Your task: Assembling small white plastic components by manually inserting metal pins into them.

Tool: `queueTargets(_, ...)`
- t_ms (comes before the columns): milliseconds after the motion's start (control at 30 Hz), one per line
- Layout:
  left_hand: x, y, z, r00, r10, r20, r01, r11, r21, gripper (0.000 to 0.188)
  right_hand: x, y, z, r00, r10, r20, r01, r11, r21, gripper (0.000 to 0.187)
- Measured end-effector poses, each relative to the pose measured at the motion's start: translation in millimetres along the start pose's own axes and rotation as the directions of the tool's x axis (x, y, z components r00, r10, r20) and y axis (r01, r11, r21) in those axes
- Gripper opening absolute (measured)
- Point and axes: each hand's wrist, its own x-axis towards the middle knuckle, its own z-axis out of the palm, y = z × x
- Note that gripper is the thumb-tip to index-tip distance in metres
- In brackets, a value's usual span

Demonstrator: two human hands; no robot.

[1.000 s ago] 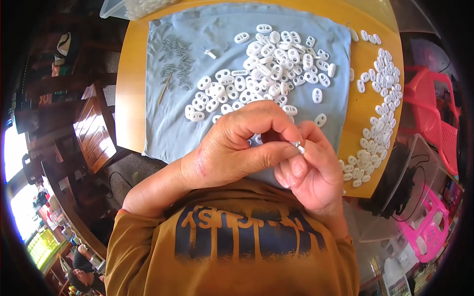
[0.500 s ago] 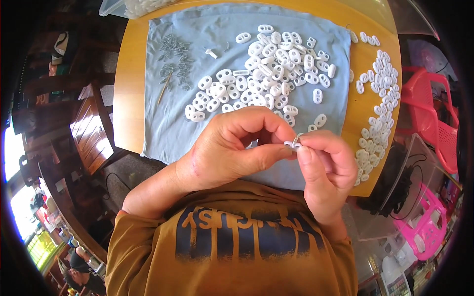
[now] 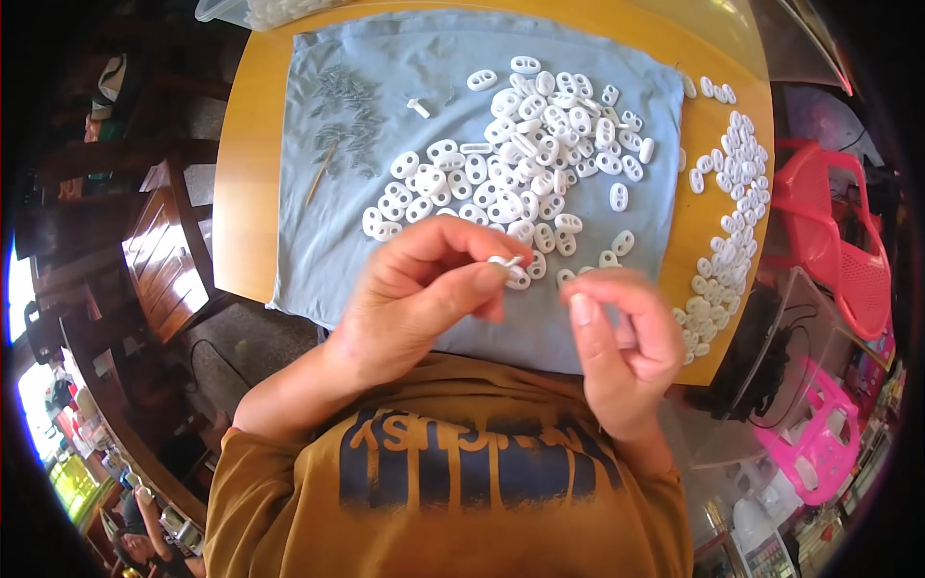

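My left hand (image 3: pixel 424 289) pinches a small white plastic piece (image 3: pixel 505 261) between thumb and forefinger; its exact form is partly hidden by the fingers. To the right, my right hand (image 3: pixel 626 328) is apart from it, with thumb and forefinger closed; any small thing between those tips cannot be made out. Beyond both hands lies a heap of white oval two-hole plastic pieces (image 3: pixel 525 144), resembling cord locks, on a light blue cloth (image 3: pixel 328 231). Small metal springs (image 3: pixel 342 106) are spread at the cloth's left, beside a thin wooden stick (image 3: pixel 320 175). A white T-shaped plug (image 3: pixel 418 108) rests between springs and heap.
More white oval pieces (image 3: pixel 737 231) run along the right edge of the wooden table (image 3: pixel 246 193). A clear tub (image 3: pixel 226 10) of white parts stands at the far left corner. Red (image 3: pixel 838 231) and pink chairs (image 3: pixel 819 443) are at the right. Another person (image 3: pixel 145 539) shows at lower left.
My hands have come apart: the left has drawn leftward with the small white plastic piece, while the right has let go of it and moved slightly down and left.
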Motion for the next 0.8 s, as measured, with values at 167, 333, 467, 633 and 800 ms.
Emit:
queueTargets(167,-7,16,-20,0.998,0.053,-0.02,-0.053,0.998,0.029,0.009,29,5,-18,0.988,-0.118,-0.099,0.037,0.807,-0.589,0.012)
queueTargets(333,-6,16,-24,0.995,0.1,-0.024,-0.1,0.995,0.017,0.006,51,14,-15,0.991,-0.135,-0.006,0.069,0.541,-0.838,0.011)
queueTargets(467,-7,18,-28,0.997,0.079,-0.014,-0.079,0.997,0.007,0.006,57,15,-12,0.983,-0.179,0.047,0.126,0.46,-0.879,0.012)
queueTargets(633,-7,21,-35,0.998,0.069,0.008,-0.069,0.997,-0.029,0.006,53,15,-7,1.0,0.004,-0.017,-0.015,0.682,-0.731,0.015)
queueTargets(800,-6,27,-28,0.997,0.048,0.062,-0.046,0.998,-0.036,0.006,49,-18,1,0.896,0.437,0.079,-0.443,0.868,0.225,0.018)
